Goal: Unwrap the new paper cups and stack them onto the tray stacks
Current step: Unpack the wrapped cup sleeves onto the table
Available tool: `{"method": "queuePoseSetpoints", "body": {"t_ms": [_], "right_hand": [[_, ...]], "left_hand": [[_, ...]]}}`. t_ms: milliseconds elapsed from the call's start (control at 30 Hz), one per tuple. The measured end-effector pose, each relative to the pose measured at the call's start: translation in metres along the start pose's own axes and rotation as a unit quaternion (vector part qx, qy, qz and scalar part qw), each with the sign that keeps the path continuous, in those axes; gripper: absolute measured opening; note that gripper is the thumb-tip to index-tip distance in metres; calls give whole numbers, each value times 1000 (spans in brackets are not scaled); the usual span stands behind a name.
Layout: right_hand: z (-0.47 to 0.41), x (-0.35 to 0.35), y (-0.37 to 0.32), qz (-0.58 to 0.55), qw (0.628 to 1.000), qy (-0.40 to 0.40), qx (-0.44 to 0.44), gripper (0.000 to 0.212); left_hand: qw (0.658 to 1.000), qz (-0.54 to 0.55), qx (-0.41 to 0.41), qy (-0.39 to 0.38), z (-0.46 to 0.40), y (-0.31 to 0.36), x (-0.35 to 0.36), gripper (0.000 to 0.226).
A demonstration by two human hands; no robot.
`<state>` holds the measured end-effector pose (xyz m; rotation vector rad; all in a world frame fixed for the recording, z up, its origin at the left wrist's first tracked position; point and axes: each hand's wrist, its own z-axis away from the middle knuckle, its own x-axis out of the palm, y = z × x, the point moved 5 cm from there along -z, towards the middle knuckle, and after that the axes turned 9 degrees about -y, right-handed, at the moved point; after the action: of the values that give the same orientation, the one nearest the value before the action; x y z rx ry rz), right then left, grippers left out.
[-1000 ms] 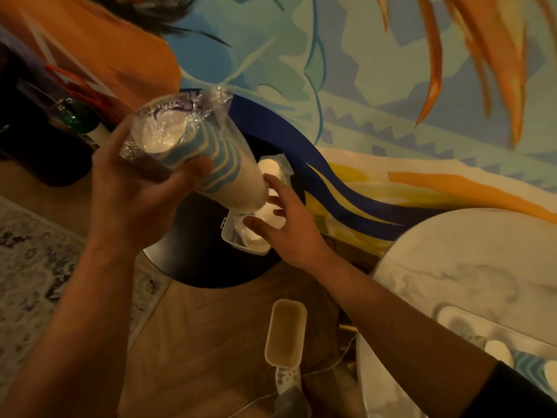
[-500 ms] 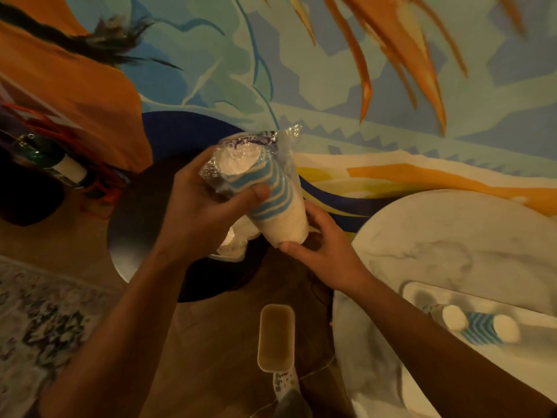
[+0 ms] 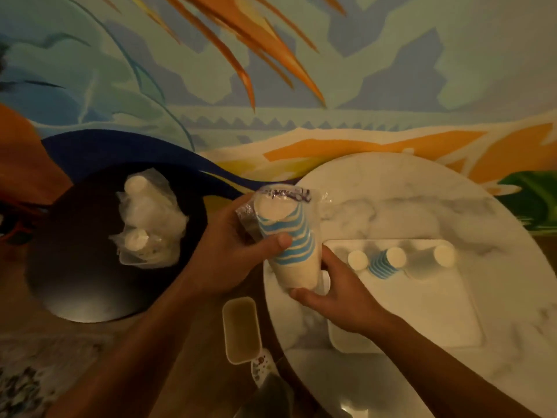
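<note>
A plastic-wrapped sleeve of white paper cups with blue stripes (image 3: 289, 236) hangs tilted over the left edge of the white marble table (image 3: 391, 200). My left hand (image 3: 229, 251) grips the sleeve's upper part, thumb across the stripes. My right hand (image 3: 334, 294) holds its lower end from below. On the table lies a white tray (image 3: 422, 312) with three cup stacks (image 3: 388, 262) lying on it, the middle one striped blue. More wrapped cups (image 3: 147, 224) lie in clear plastic on the black round table (image 3: 75, 267).
A tan rectangular container (image 3: 241, 328) stands on the wooden floor between the two tables, with a small patterned object below it. A patterned rug lies at bottom left. A painted mural wall runs behind both tables.
Both hands have carried the wrapped sleeve rightward from the black table to the marble table's edge. The view has swung right, so the tray with its stacks is in full sight.
</note>
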<state>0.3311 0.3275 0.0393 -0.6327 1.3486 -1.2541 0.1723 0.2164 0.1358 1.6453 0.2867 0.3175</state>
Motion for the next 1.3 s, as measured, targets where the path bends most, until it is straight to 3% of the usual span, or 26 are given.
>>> {"method": "queuePoseSetpoints", "body": {"t_ms": [300, 800, 900, 1033, 1300], "right_hand": [[98, -36, 94, 31, 996, 20, 86, 74], [187, -40, 189, 90, 980, -33, 174, 62], [198, -36, 201, 100, 980, -40, 165, 73], [204, -31, 205, 113, 982, -79, 132, 61], [207, -25, 206, 105, 989, -76, 76, 73]], "left_hand": [[990, -16, -130, -45, 12, -69, 111, 48], [973, -70, -196, -105, 50, -113, 211, 55], [972, -79, -197, -97, 61, -115, 222, 60], [971, -89, -203, -90, 76, -117, 232, 63], [968, -126, -198, -94, 95, -117, 238, 61]]}}
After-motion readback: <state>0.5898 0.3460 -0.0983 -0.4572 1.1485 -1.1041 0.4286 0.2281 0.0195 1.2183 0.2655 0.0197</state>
